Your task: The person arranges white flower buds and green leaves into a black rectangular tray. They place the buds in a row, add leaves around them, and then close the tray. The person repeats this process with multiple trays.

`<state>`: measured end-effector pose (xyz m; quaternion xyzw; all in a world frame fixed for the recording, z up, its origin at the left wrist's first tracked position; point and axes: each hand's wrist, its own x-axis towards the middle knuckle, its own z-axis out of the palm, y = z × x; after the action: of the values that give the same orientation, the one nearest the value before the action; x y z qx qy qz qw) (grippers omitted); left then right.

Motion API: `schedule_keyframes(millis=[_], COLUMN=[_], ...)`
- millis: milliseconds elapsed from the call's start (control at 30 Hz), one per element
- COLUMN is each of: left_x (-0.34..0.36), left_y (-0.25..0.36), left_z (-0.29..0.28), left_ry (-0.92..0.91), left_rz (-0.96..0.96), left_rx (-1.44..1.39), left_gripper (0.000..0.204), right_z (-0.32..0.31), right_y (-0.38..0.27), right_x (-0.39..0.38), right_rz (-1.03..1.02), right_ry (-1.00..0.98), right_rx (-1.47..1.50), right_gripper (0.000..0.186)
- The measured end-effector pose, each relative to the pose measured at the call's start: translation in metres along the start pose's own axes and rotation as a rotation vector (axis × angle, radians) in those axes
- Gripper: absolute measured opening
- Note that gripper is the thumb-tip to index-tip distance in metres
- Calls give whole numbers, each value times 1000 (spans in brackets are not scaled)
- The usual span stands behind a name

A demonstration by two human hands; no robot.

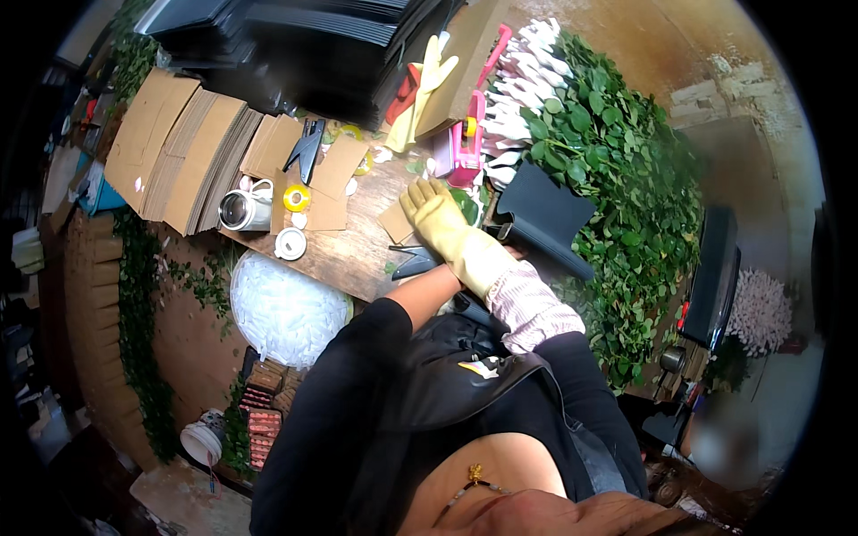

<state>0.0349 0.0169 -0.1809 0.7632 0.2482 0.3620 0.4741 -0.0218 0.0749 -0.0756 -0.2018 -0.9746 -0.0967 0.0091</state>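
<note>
My right hand (433,214) wears a pale yellow rubber glove with a pink-striped sleeve (534,308). Its fingers are stretched out above the wooden table (371,210), close to a small piece of cardboard (395,221). My bare left hand (450,276) reaches in at the gloved wrist; its fingers are hidden behind the glove, so its grip does not show. Beside it lies a dark stapler-like tool (414,262). Another yellow glove (424,94), with red next to it, lies farther back. Just beyond my right hand stands a pink tape dispenser (466,147).
Cardboard sheets (183,147) stand stacked at the left, near a steel mug (246,207), its white lid (290,243) and yellow tape (296,198). A tub of white pieces (288,308) sits below the table edge. Leafy stems with white-wrapped heads (617,179) fill the right.
</note>
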Motion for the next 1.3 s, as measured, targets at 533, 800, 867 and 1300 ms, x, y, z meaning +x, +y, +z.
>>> schedule_keyframes(millis=[533,800,867,1300], left_x=[-21,-3,-7,-8], left_y=[25,60,56,130], left_z=[-26,-50,-50,-112], left_ry=[19,-210,-220,-158], left_rz=[52,70,52,165], left_rx=[766,830,785,761], left_gripper=[64,65,63,42], right_z=[-170,-65,-63,-79], right_y=[23,63,65,61], right_x=[-115,-223,-219,-212], right_rz=[375,1212,1163,1168], right_ry=[-217,-576,-659,-774], right_rx=[870,1910,1653,1357], right_gripper=[42,27,34,50])
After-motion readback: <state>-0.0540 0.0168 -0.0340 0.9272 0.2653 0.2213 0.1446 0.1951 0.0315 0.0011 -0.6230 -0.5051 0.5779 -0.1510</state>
